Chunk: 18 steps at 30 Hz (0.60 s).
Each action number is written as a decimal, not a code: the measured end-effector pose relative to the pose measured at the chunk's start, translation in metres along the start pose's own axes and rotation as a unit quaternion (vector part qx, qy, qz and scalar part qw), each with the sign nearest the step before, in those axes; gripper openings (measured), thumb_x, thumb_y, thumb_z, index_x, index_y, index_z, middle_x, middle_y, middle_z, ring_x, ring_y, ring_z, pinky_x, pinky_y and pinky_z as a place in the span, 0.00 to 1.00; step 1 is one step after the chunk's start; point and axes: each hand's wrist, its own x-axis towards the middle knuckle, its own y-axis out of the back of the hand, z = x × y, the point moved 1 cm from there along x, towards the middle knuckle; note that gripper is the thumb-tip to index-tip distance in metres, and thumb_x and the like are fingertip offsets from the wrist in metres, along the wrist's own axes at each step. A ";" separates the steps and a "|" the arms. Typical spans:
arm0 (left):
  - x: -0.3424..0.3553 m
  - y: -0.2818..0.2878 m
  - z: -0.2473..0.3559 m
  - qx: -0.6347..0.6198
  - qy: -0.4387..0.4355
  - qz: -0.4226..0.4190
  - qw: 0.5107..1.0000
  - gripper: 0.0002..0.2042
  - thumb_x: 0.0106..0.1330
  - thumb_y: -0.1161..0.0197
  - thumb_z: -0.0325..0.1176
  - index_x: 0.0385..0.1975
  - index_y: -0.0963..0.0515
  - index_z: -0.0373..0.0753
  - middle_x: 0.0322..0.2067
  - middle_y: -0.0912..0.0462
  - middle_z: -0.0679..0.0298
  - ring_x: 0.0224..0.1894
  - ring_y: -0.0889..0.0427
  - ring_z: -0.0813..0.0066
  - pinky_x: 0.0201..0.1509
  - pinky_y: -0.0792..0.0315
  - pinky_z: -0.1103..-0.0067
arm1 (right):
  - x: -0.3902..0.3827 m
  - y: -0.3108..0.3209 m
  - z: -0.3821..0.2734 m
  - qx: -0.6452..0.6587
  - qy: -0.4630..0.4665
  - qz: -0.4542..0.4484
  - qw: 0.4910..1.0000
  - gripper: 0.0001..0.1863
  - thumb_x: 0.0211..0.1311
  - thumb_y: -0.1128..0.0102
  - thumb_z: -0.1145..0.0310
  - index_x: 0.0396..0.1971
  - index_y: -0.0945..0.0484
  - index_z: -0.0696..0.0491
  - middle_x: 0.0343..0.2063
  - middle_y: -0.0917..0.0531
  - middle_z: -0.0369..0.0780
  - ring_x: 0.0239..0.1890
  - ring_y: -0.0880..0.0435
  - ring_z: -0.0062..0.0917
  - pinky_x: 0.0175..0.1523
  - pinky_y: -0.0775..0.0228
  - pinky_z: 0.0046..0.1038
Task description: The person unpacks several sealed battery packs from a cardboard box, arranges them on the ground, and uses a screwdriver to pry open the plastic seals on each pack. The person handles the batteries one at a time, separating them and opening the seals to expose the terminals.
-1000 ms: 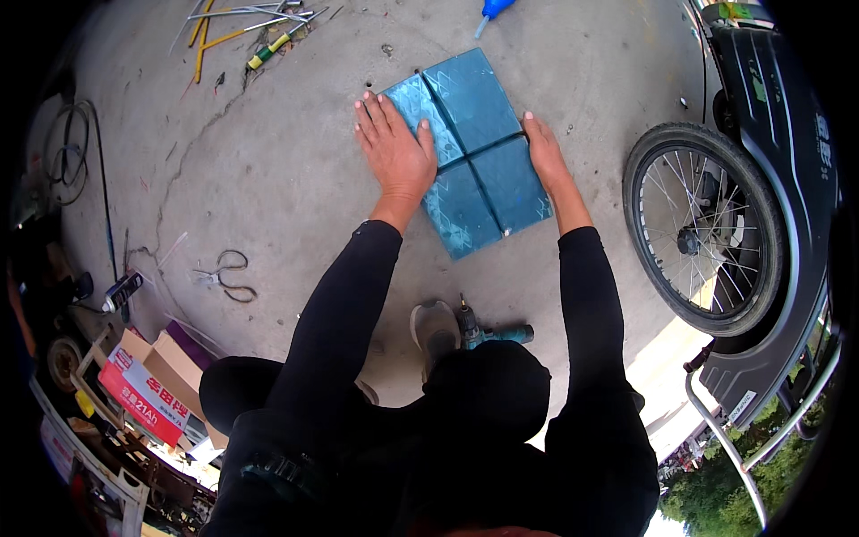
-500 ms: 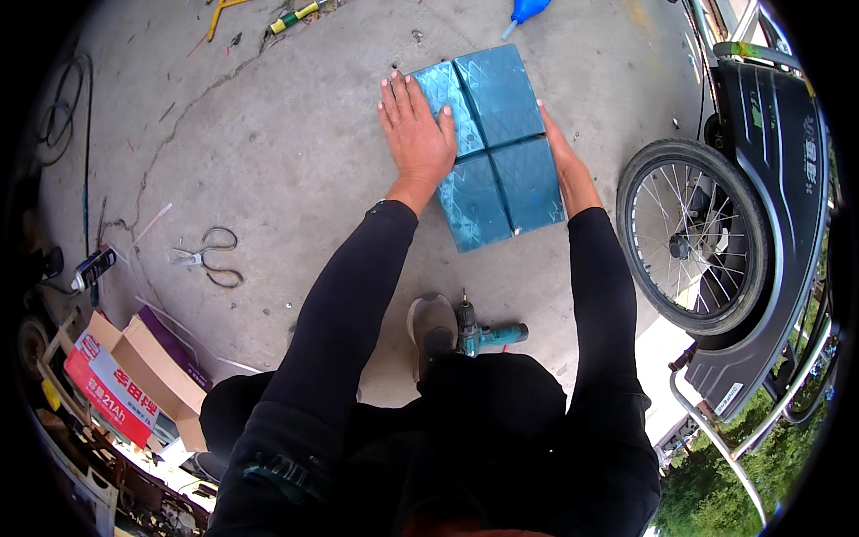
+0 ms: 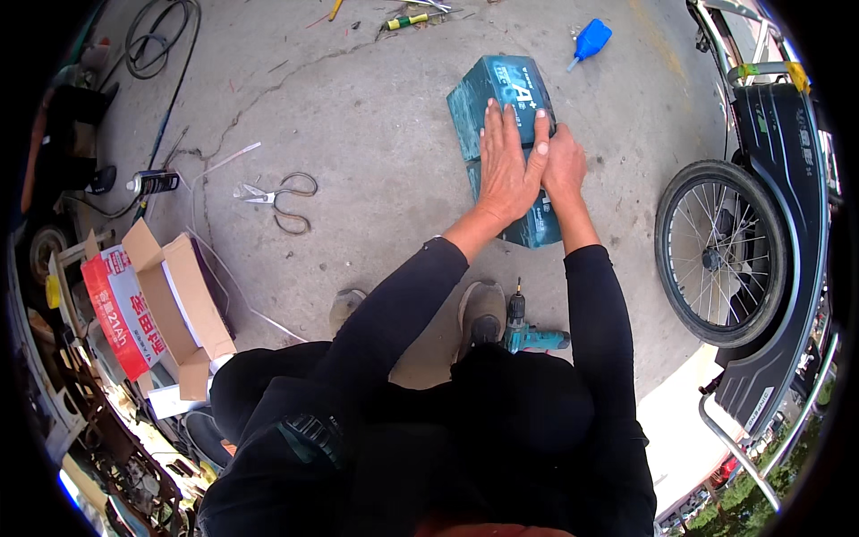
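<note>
Resting across the teal blocks (image 3: pixel 510 76) in the head view, the left hand (image 3: pixel 508 170) is held nearly flat, its fingers stretched out and pointed away from the body over the dark printed face; nothing is seen to be clasped in it. The right hand (image 3: pixel 565 163) is set just beside it, at the right edge of the blocks, with its fingers bent; they are partly hidden, so it cannot be told whether the edge is gripped or only pressed. The blocks are placed on the concrete floor (image 3: pixel 376 116), in front of the shoes, and a seam can be made out between the farther part and the nearer one, which is largely covered by the hands and wrists. A blue bottle (image 3: pixel 591 40) is seen beyond them to the right, and a pair of scissors (image 3: pixel 274 196) is left lying well apart on the left. Near the right-hand shoe (image 3: pixel 483 309), a teal drill (image 3: pixel 537 338) is laid on its side.
</note>
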 end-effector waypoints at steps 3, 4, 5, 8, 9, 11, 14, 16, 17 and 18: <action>-0.026 0.000 0.020 0.075 -0.006 -0.041 0.996 0.38 0.79 0.66 0.56 0.73 0.50 0.23 0.73 0.57 0.28 0.76 0.57 0.28 0.77 0.62 0.47 | -0.016 -0.028 -0.019 -0.032 0.067 -0.004 0.997 0.37 0.72 0.61 0.35 0.43 0.24 0.60 0.39 0.14 0.58 0.47 0.15 0.55 0.52 0.25 0.51; -0.022 -0.007 0.024 0.047 -0.020 -0.035 0.998 0.38 0.79 0.64 0.55 0.73 0.50 0.24 0.73 0.57 0.28 0.76 0.56 0.28 0.77 0.61 0.47 | -0.011 -0.017 -0.018 -0.007 0.059 -0.012 0.998 0.37 0.72 0.60 0.35 0.43 0.23 0.60 0.39 0.14 0.58 0.47 0.15 0.55 0.52 0.25 0.51; -0.020 -0.011 0.024 0.025 -0.025 -0.032 0.999 0.37 0.79 0.63 0.55 0.73 0.50 0.25 0.73 0.57 0.28 0.76 0.56 0.29 0.77 0.60 0.48 | -0.010 -0.005 -0.014 0.019 0.048 -0.031 0.998 0.37 0.72 0.60 0.35 0.44 0.23 0.59 0.39 0.14 0.58 0.48 0.16 0.55 0.53 0.25 0.51; -0.011 -0.009 0.025 0.021 -0.037 -0.041 0.998 0.35 0.78 0.55 0.50 0.73 0.48 0.27 0.73 0.54 0.30 0.75 0.50 0.32 0.77 0.52 0.52 | 0.000 -0.002 0.002 0.055 0.065 -0.017 0.996 0.35 0.71 0.58 0.35 0.48 0.22 0.56 0.41 0.15 0.58 0.48 0.17 0.58 0.54 0.27 0.52; -0.015 0.002 0.016 0.003 -0.029 -0.043 0.999 0.34 0.77 0.54 0.49 0.72 0.48 0.27 0.73 0.54 0.31 0.75 0.49 0.33 0.77 0.51 0.53 | -0.008 -0.015 0.002 0.064 0.100 -0.014 0.993 0.35 0.71 0.58 0.35 0.49 0.21 0.55 0.41 0.15 0.58 0.48 0.17 0.59 0.54 0.27 0.52; -0.020 0.027 0.002 0.035 -0.049 -0.052 0.997 0.33 0.76 0.50 0.46 0.71 0.46 0.28 0.72 0.49 0.34 0.72 0.43 0.36 0.75 0.46 0.55 | -0.015 -0.016 0.008 0.055 0.111 -0.003 0.992 0.34 0.71 0.57 0.36 0.50 0.21 0.55 0.42 0.15 0.58 0.49 0.18 0.59 0.54 0.28 0.52; -0.007 0.090 -0.011 0.111 -0.129 -0.262 0.950 0.29 0.74 0.47 0.43 0.69 0.40 0.32 0.65 0.31 0.42 0.63 0.28 0.41 0.67 0.33 0.57 | -0.025 -0.008 0.011 0.024 0.094 -0.004 0.995 0.35 0.73 0.58 0.38 0.54 0.22 0.57 0.45 0.15 0.57 0.50 0.17 0.56 0.55 0.28 0.51; 0.007 0.155 -0.057 0.318 -0.148 -0.433 0.830 0.23 0.73 0.44 0.43 0.62 0.30 0.35 0.53 0.19 0.48 0.55 0.20 0.46 0.59 0.26 0.58 | -0.030 -0.012 0.003 0.026 0.119 0.025 0.992 0.34 0.73 0.57 0.40 0.58 0.25 0.57 0.48 0.16 0.57 0.52 0.18 0.55 0.56 0.29 0.50; 0.010 0.190 -0.061 0.408 -0.090 -0.542 0.729 0.22 0.72 0.43 0.43 0.59 0.26 0.36 0.50 0.17 0.50 0.55 0.19 0.47 0.58 0.26 0.58 | -0.031 -0.012 0.008 0.031 0.127 0.045 0.990 0.34 0.74 0.56 0.41 0.59 0.26 0.57 0.48 0.16 0.57 0.53 0.19 0.55 0.57 0.29 0.49; 0.010 0.222 -0.075 0.468 -0.053 -0.562 0.680 0.20 0.72 0.42 0.43 0.55 0.22 0.36 0.47 0.15 0.49 0.54 0.18 0.48 0.55 0.24 0.59 | -0.028 -0.010 0.008 0.032 0.135 0.053 0.989 0.33 0.74 0.55 0.41 0.59 0.26 0.57 0.48 0.16 0.56 0.53 0.19 0.55 0.57 0.29 0.49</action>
